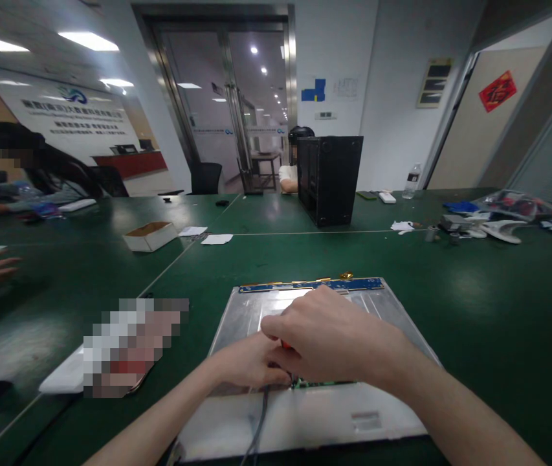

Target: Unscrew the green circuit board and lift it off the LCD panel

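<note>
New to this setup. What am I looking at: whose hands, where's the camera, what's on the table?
One picture, from a camera worn on a person's head, looking forward and down. No robot: the two bare hands are the wearer's own. The left hand and right hand meet over a flat metal-backed panel on the green table. The right hand seems to pinch something small and red; I cannot tell what. A blue circuit strip runs along the panel's far edge, and a dark cable leaves its near side. Farther off: a cardboard box and a black case. Other people sit nearby.
</note>
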Available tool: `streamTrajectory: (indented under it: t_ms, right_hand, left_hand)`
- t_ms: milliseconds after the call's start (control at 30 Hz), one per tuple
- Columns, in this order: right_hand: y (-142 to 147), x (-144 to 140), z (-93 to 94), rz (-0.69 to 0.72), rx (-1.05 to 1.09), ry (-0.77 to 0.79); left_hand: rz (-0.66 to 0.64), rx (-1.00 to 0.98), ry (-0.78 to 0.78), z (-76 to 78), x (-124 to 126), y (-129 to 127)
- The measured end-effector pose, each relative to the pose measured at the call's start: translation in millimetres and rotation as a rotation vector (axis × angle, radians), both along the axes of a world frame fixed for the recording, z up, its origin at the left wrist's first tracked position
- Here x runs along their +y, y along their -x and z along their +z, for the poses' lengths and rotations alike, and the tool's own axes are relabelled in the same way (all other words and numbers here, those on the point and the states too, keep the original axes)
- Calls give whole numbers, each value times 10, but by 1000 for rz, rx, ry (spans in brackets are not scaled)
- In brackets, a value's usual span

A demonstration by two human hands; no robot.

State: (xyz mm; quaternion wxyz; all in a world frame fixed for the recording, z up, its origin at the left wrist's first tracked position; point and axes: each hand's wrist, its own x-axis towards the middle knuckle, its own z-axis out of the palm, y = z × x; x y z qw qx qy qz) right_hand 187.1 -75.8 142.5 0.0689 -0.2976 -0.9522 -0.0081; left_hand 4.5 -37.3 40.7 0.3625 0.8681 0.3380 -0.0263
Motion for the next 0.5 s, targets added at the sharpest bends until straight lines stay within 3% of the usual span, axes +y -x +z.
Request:
streamTrajectory:
  t_ms: [133, 300, 400, 500]
  right_hand:
    - [-14, -17, -19, 49, 27, 16]
    - [-23, -19, -27, -51, 23, 24]
    - [-17, -20, -17, -94, -3, -3]
    - [-11, -23, 4, -83, -23, -16]
  left_hand:
    - [27, 10, -14, -76, 14, 33]
    - [5, -34, -33, 32, -2, 8]
    - [61, -57, 35, 86, -18, -15]
    - [73, -21, 96, 42, -11, -7]
